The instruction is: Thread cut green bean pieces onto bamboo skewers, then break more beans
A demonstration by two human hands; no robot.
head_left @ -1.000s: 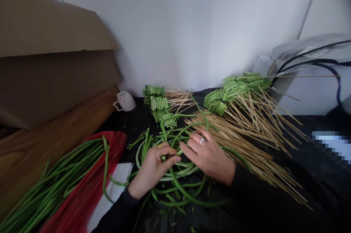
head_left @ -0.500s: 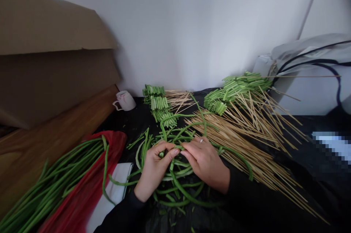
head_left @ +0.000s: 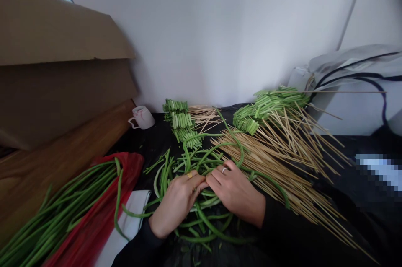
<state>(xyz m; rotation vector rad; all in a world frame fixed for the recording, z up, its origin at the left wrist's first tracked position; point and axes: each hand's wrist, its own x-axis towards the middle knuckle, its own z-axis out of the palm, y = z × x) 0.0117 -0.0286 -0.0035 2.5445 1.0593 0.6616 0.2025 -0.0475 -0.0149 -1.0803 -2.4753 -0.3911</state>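
Observation:
Above a loose heap of green long beans (head_left: 211, 226), my two hands meet at the fingertips. My left hand (head_left: 177, 202) is closed in a pinch, knuckles up, with a yellow ring showing. Thumb and fingers of my right hand (head_left: 235, 193) are also closed, touching the left fingertips. A long bean is pinched between them, though the fingers now cover most of it. Short bean pieces threaded on skewers form a stack (head_left: 182, 121) behind the hands, and a larger stack (head_left: 279, 102) lies at the back right. Bare wooden skewers (head_left: 282, 174) spread beside my right hand.
Whole long beans (head_left: 69, 210) lie on a red bag (head_left: 130, 170) at the left, with white paper (head_left: 133, 212) beside it. A pink-marked mug (head_left: 143, 117) stands near a cardboard box (head_left: 65, 36). White plastic (head_left: 348, 66) covers something at right.
My hands have rolled inward so their backs face up and the fingertips press together, hiding the bean seen between them before. A bean strand behind my right hand has shifted and curved.

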